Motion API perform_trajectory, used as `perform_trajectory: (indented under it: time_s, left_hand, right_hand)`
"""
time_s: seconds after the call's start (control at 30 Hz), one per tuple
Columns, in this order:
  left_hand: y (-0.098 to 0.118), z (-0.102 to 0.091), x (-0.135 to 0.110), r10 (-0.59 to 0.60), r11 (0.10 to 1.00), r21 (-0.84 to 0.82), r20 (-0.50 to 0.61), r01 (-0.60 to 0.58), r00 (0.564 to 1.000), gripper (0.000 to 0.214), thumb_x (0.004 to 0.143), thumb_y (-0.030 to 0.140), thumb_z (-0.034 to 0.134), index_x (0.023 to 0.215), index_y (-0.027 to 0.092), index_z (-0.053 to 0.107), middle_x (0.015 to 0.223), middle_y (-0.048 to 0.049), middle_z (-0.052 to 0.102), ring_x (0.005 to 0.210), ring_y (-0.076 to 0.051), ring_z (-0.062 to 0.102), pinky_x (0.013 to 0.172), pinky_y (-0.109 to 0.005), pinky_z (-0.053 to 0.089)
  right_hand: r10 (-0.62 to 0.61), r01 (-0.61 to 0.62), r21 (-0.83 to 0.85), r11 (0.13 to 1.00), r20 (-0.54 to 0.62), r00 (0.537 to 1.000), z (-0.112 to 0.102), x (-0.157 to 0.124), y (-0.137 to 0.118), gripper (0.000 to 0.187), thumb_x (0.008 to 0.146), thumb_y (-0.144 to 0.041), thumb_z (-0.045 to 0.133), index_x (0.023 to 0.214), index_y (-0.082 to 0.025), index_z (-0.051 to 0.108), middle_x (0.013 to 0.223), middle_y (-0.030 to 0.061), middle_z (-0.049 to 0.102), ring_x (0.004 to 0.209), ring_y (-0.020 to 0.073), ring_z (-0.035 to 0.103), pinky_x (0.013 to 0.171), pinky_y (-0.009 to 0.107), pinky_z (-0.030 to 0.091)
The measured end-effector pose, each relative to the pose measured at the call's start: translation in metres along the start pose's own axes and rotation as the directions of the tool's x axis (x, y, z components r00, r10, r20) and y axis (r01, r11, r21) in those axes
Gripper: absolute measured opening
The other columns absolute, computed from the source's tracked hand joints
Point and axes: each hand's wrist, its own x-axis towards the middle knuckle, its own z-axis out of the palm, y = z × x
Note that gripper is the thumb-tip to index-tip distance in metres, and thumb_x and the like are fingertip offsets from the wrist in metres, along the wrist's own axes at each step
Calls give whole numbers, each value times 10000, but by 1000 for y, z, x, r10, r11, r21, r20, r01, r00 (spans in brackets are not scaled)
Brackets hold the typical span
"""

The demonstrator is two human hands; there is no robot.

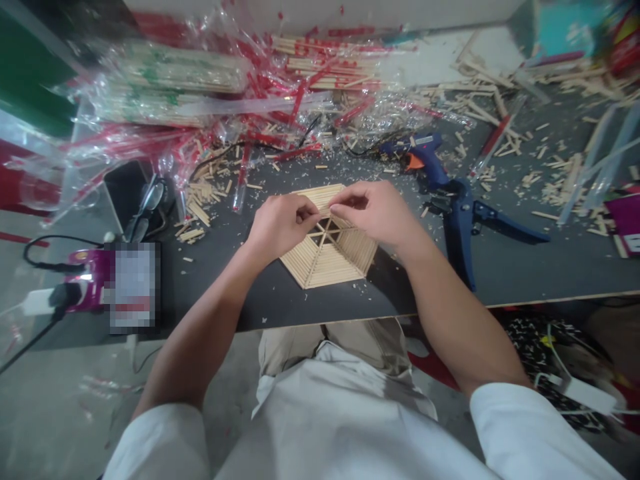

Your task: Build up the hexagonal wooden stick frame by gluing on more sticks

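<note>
A six-sided frame of thin wooden sticks [334,265] lies on the dark table in front of me. Its sticks run in rows between spokes that cross near a small gap in the middle. From the left, my left hand [284,225] reaches over the frame with thumb and fingers pinched together. My right hand [373,212] comes from the other side, also pinched, its fingertips close to those of the left. Whatever lies between the fingertips is too small to make out. Both hands cover part of the frame's upper edge and sides.
Right of the frame lie a blue glue gun [425,157] and a blue-handled cutter [459,230]. Plastic-wrapped stick bundles [170,80] crowd the back. Cut stick pieces [200,200] are scattered about. Glasses [145,207], a phone [133,287] and a purple power strip [90,277] sit left.
</note>
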Motion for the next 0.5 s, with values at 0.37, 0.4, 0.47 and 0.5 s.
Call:
perform_trajectory:
  time_s: [0.37, 0.4, 0.47, 0.5]
  left_hand:
    - [-3, -1, 1, 24, 1000, -6, 15, -24, 1000, 152, 894, 293, 702, 884, 191, 815, 829, -39, 798, 725, -165, 675, 693, -295, 458]
    - [-3, -1, 1, 29, 1000, -5, 17, -29, 999, 155, 899, 288, 694, 889, 190, 814, 834, -40, 799, 730, -167, 676, 698, -296, 460]
    - [-3, -2, 2, 34, 999, 5, 8, -34, 999, 157, 905, 269, 678, 895, 185, 810, 850, -47, 801, 745, -172, 678, 713, -301, 468]
    - [-4, -3, 2, 36, 999, 14, 1, -36, 999, 157, 906, 259, 670, 897, 182, 806, 857, -52, 801, 751, -175, 679, 723, -304, 473]
  right_hand:
    - [-27, 25, -96, 995, -18, 999, 6, 0, 2, 89, 827, -168, 787, 888, -198, 845, 903, 62, 765, 792, 182, 686, 778, 345, 526]
    - [-29, 27, -95, 995, -18, 999, 6, -1, 2, 89, 823, -159, 788, 884, -195, 843, 902, 61, 762, 789, 178, 684, 779, 340, 524]
    - [-34, 32, -100, 994, -19, 999, 7, -1, 2, 90, 818, -148, 785, 875, -191, 840, 890, 56, 755, 780, 171, 676, 778, 333, 519]
    - [-37, 35, -104, 994, -19, 999, 7, -1, 2, 90, 819, -147, 781, 872, -192, 838, 884, 53, 751, 775, 169, 671, 776, 331, 515]
